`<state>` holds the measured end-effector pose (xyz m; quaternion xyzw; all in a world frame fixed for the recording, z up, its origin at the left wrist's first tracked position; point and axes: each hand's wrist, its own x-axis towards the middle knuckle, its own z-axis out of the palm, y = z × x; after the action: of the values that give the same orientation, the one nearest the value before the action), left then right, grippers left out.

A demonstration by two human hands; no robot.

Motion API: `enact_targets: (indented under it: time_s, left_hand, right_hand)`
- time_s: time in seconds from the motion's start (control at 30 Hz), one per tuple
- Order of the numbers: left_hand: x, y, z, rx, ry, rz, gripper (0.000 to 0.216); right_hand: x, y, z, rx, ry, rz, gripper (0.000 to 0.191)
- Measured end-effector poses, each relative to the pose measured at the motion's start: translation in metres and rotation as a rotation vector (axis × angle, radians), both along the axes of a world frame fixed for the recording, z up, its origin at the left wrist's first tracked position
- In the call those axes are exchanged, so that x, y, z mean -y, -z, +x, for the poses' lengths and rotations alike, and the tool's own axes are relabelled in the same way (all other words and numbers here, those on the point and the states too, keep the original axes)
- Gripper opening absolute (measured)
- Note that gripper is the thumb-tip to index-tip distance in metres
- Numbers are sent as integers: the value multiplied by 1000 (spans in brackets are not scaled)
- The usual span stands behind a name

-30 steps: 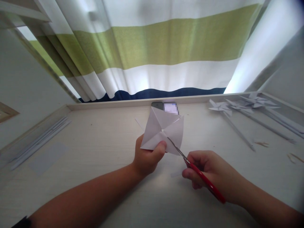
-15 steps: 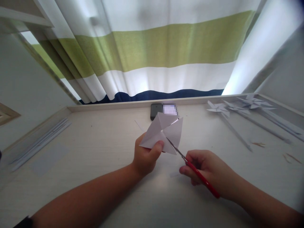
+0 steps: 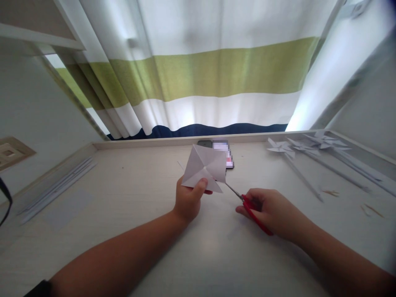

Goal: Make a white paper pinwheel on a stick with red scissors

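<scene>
Left hand [image 3: 188,202]: I see it at 7 o'clock from the paper square [image 3: 199,159], taking 12 as the far side; it is closed to a pinch, thumb on top and fingers underneath.
Right hand [image 3: 272,212]: it sits at 4 o'clock from the paper, fingers curled around the red handles of the scissors [image 3: 256,216].
Paper square: it is held up mid-view above the desk [image 3: 139,185], diagonal creases meeting near its middle, with a slit open at 5 o'clock.
Scissor blades [image 3: 234,191]: they point toward 10 o'clock and look nearly together, reaching the paper's edge beside the slit; I can't tell whether their tips go behind it.
Paper strip [image 3: 180,165]: a thin one lies just beside the paper at 9 o'clock.
Devices: a dark device [image 3: 204,143] at 12 and a device with a blurred-out screen [image 3: 221,146] at 1, both partly hidden by the paper.
Pinwheels [image 3: 280,147]: I count at least three, clustered between 2 and 3, their sticks [image 3: 305,179] slanting toward 4.
Wooden slivers [image 3: 331,192]: they lie just past 3 o'clock, with more further out.
Paper rods [image 3: 58,189]: a bundle lies at 9 along the desk's side, a flat sheet [image 3: 68,209] just nearer me.
Curtain [image 3: 216,74]: it hangs at 12, white and green with a dark blue hem.
</scene>
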<state>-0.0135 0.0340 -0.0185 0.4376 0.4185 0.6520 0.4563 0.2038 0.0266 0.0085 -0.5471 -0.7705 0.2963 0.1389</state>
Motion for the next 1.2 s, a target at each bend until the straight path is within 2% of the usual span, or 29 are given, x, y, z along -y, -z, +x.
enact_targets:
  time_s: [0.27,0.47,0.93,1.2]
  left_hand:
    - [-3,4,-4,-18,6,-24,24]
    - [-6,8,-4,-51,3,-2,23]
    - [-3,5,-4,-144,61,24,16]
    - [-5,13,-5,-99,113,25,19]
  right_hand:
    - [-25,-4,23,290,154,173,24]
    - [-33,6,35,422,139,258,30]
    - [-27,2,31,463,147,231,33]
    - [-27,2,33,444,251,233,23]
